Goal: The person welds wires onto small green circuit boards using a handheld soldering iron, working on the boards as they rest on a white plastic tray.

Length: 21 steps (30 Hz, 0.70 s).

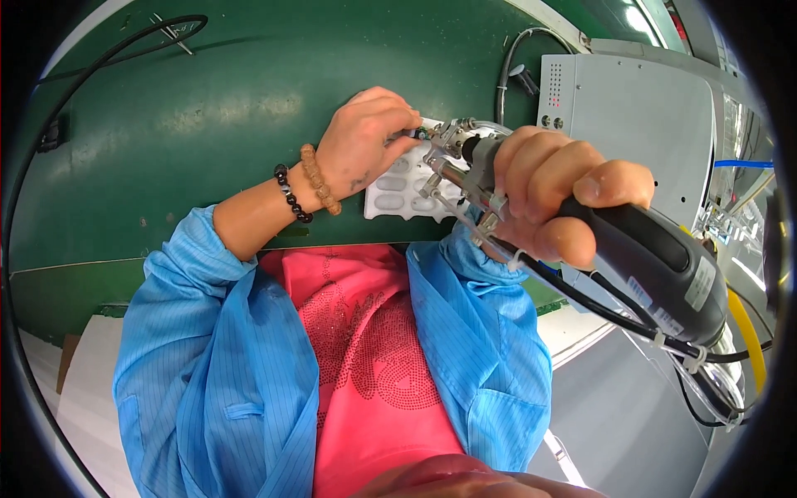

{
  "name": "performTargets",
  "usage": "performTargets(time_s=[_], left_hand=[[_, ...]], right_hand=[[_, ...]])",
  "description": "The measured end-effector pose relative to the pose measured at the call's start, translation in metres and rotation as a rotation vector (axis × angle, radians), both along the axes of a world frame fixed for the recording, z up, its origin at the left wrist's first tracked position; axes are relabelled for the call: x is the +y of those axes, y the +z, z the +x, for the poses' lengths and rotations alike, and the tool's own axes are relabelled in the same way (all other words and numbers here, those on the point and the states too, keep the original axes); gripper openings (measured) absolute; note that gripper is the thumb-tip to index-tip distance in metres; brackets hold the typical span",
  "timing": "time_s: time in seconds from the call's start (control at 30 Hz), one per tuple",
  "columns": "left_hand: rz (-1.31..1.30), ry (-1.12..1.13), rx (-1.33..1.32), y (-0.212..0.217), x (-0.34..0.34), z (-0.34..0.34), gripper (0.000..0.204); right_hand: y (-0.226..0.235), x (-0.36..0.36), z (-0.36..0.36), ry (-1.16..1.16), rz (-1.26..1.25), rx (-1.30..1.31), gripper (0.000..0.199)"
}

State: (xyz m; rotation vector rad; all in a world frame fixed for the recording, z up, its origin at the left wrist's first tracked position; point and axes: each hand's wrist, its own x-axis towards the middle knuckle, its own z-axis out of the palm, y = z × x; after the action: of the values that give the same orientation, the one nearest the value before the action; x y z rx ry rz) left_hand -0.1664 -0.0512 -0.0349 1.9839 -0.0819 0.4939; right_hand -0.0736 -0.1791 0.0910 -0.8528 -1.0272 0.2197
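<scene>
My right hand (569, 187) wraps round a black electric screwdriver (656, 257), its metal tip assembly (448, 158) angled down to the left with tubes and cables attached. Beneath that tip lies a white moulded tray (390, 201) with rounded hollows, partly covered by the tool and my left hand. My left hand (369, 137) reaches over the tray's far left corner, thumb and forefinger pinched close to the tip. A small green part (427, 131) shows at those fingertips; the fingers hide most of what they hold.
At the right stands a grey metal box (627, 124) with a vented panel. A black cable (104, 58) curves along the left of the green tabletop (249, 91). Thin metal rods (173, 35) lie at the far left. Yellow tubing (747, 332) hangs at the right.
</scene>
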Motion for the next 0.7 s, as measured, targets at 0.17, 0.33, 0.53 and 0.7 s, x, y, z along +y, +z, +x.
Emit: performTargets(time_s=[0.17,0.33,0.53,0.7], left_hand=[[0.046,0.028,0.06,-0.001,0.008,-0.008,0.028],[-0.022,-0.019,0.075,0.0,0.007,0.002,0.026],[0.026,-0.031,0.12,0.027,0.019,0.016,0.022],[0.041,0.269,0.058,0.059,0.062,0.091,0.037]], right_hand=[[-0.002,0.004,-0.006,0.028,0.021,0.03,0.051],[0.027,-0.046,-0.002,-0.036,0.205,-0.061,0.052],[0.032,-0.068,-0.002,-0.063,0.206,-0.134,0.05],[0.021,-0.053,0.0,-0.024,0.165,-0.07,0.047]])
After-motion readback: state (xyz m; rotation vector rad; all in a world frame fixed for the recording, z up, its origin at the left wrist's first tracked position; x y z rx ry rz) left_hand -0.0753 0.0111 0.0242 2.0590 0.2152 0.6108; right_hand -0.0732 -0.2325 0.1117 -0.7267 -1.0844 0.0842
